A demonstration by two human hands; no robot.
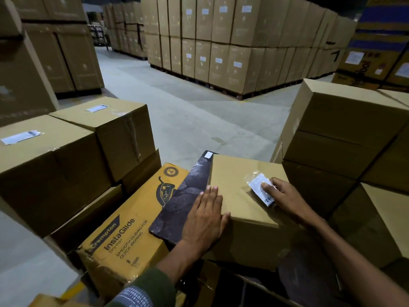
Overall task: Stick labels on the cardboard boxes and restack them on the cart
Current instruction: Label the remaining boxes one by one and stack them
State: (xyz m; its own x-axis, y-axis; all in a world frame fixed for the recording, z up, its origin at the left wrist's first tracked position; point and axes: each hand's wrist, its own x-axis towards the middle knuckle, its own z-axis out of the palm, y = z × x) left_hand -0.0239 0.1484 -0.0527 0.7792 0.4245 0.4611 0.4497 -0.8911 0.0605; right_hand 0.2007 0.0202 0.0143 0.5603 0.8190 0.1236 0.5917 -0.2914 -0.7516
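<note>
A plain cardboard box (239,202) lies in front of me, partly over a dark stone-patterned board (177,204). My left hand (204,218) rests flat with straight fingers on the box's left edge, thumb on its top. My right hand (285,197) presses a white label (260,188) with clear tape onto the box top near its right side. Two stacked boxes on the left, a near one (51,165) and a farther one (115,129), carry white labels on their tops.
A yellow printed iron carton (130,229) lies tilted under the board. A tall stack of plain boxes (345,134) stands close on the right. Palletised box walls (221,47) line the far side of a concrete floor (188,111).
</note>
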